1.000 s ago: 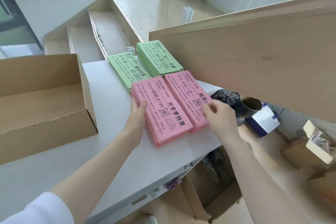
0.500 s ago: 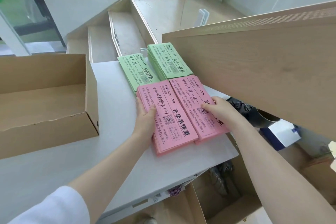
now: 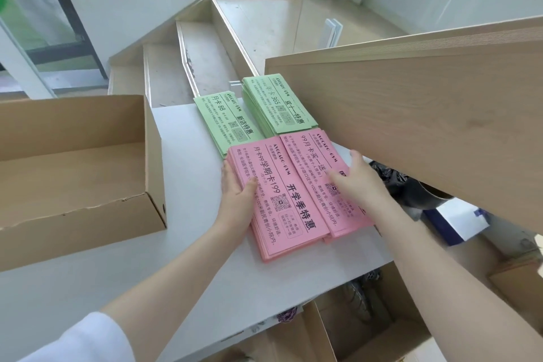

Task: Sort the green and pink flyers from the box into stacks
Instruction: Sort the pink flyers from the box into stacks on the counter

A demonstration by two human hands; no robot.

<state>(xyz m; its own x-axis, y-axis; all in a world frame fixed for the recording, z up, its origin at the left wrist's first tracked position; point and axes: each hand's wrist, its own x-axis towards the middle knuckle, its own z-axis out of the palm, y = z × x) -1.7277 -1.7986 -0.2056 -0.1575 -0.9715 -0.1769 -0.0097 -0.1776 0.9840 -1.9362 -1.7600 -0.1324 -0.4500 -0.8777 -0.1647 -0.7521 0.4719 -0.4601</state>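
Two pink flyer stacks lie side by side on the white table (image 3: 188,247). My left hand (image 3: 236,194) presses flat against the left edge of the left pink stack (image 3: 282,200), thumb on top. My right hand (image 3: 361,182) rests with straight fingers on the right pink stack (image 3: 311,156). Behind them lie two green stacks: a thin left green stack (image 3: 226,123) and a thicker right green stack (image 3: 279,106). The open cardboard box (image 3: 152,156) stands at the left, its inside bare as far as I see.
A slanted wooden panel (image 3: 426,114) overhangs the table's right side, close to my right hand. Below the table's right edge are a black bag (image 3: 393,182), a blue-white box (image 3: 458,220) and an open carton (image 3: 376,335). Steps (image 3: 182,67) lie beyond the table.
My right hand has slid from the right edge of the right pink stack onto its top. My left hand stays against the left pink stack's side. The camera view shifted slightly.
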